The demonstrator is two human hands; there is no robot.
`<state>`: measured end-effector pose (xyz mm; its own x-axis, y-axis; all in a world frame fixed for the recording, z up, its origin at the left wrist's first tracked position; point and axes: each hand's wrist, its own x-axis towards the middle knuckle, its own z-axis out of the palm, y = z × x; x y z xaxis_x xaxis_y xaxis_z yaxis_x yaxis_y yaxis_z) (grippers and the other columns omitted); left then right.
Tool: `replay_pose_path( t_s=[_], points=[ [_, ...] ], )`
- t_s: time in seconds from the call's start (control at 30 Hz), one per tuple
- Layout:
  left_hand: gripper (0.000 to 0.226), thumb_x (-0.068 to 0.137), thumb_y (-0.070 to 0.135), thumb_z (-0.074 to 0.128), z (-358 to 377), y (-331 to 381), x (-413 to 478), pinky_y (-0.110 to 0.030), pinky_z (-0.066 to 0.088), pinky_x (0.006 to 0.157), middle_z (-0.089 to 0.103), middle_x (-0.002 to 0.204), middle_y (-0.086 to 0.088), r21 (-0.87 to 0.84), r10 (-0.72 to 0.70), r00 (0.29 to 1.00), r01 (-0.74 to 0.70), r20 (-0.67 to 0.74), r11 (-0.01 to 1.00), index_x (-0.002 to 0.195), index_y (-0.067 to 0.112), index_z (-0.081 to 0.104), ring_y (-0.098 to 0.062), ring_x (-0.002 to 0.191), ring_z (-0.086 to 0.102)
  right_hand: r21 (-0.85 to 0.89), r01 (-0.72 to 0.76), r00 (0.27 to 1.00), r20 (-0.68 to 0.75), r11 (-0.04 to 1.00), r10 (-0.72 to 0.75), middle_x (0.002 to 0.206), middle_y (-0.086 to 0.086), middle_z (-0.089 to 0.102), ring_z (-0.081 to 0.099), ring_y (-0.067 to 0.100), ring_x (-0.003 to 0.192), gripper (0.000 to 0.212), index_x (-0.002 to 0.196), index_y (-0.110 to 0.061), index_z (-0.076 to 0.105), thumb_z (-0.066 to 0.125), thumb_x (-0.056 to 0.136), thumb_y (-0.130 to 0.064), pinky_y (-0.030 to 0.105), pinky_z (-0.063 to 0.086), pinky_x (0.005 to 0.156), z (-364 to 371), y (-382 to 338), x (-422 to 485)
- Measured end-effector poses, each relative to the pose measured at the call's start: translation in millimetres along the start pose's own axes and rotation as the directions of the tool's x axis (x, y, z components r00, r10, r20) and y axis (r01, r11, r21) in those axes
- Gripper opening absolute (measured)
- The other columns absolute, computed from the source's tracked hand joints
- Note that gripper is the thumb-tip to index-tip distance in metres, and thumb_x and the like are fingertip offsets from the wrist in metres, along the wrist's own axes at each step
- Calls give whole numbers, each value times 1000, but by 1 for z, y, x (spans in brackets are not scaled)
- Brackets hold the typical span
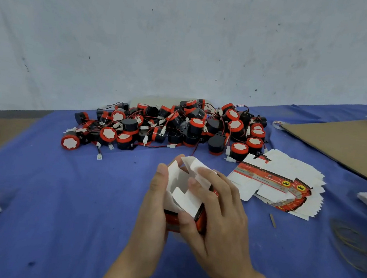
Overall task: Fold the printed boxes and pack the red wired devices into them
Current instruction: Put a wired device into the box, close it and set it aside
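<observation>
Both hands, left (153,213) and right (222,214), grip a half-formed printed box (182,198) above the blue bench (68,194), fingers (200,187) curled round its red sides. Its white flaps stand open; best tucked in order, walls held square. Beyond lie flat boxes (282,186) and heaped red wired devices (168,125).

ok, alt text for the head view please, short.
Two bare hands hold a partly folded printed box over a blue cloth, white flaps open on top: the left hand grips its left side, the right hand its right side. Behind lies a pile of red wired devices; right of the hands, a fanned stack of flat boxes.
</observation>
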<state>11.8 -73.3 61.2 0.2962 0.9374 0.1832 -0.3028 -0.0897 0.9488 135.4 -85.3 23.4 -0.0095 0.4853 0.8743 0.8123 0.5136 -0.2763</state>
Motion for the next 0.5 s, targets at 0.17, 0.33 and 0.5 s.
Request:
replay_pose_path(
  t_s=[0.17, 0.33, 0.5],
  points=[
    [51, 88, 65, 46, 0, 1, -1, -25, 57, 77, 73, 117, -5, -6, -10, 1000, 10, 15, 1000, 118, 33, 72, -19, 107, 71, -17, -27, 1000, -1, 999, 27, 138, 1, 53, 52, 27, 127, 43, 121, -22, 53, 31, 104, -55, 32, 42, 101, 1, 0, 1],
    [53, 81, 64, 51, 1, 1, -2, -25, 56, 77, 73, 118, -4, 11, -4, 999, 3, 45, 1000, 121, 33, 70, -19, 108, 70, -3, -37, 999, 7, 999, 37, 134, 1, 51, 50, 25, 123, 42, 113, -21, 53, 29, 104, -55, 24, 37, 99, 0, 0, -1],
    [62, 78, 71, 51, -2, 1, 0, -27, 57, 76, 72, 118, -5, 12, -20, 1000, 20, 14, 1000, 123, 32, 68, -21, 108, 70, 90, -83, 995, 62, 992, 78, 134, -4, 49, 48, 16, 124, 40, 115, -25, 52, 29, 104, -56, 20, 39, 98, -2, -4, 2]
  ],
)
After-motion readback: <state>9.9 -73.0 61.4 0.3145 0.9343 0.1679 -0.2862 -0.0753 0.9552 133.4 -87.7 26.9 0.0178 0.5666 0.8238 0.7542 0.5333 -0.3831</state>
